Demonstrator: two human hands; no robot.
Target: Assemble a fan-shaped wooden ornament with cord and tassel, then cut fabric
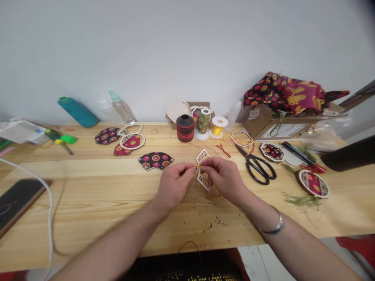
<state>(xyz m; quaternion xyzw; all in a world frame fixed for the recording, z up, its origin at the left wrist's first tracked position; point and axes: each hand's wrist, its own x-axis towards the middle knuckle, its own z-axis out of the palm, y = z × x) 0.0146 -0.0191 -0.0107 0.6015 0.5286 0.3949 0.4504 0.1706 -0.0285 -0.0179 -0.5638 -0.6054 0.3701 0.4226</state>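
Observation:
A pale wooden fan-shaped lattice frame (pixel 202 157) stands on its end between my hands, above the table. At its narrow inner edge a short yellow cord (pixel 197 167) is looped or knotted; fingertips partly cover it. My left hand (pixel 173 185) is closed, thumb and forefinger pinching at the cord from the left. From the right, my right hand (pixel 227 176) pinches at the same spot, its other fingers against the frame's lower part. A fan-shaped piece covered in black patterned fabric (pixel 156 160) lies left of the frame.
Behind stand a black-and-red thread cone (pixel 185 128), a green thread spool (pixel 204 123) and a yellow cord spool (pixel 217 127). Black-handled scissors (pixel 258 166) and finished round ornaments (pixel 313 183) lie right. A phone (pixel 19 203) and white cable (pixel 50 210) lie left.

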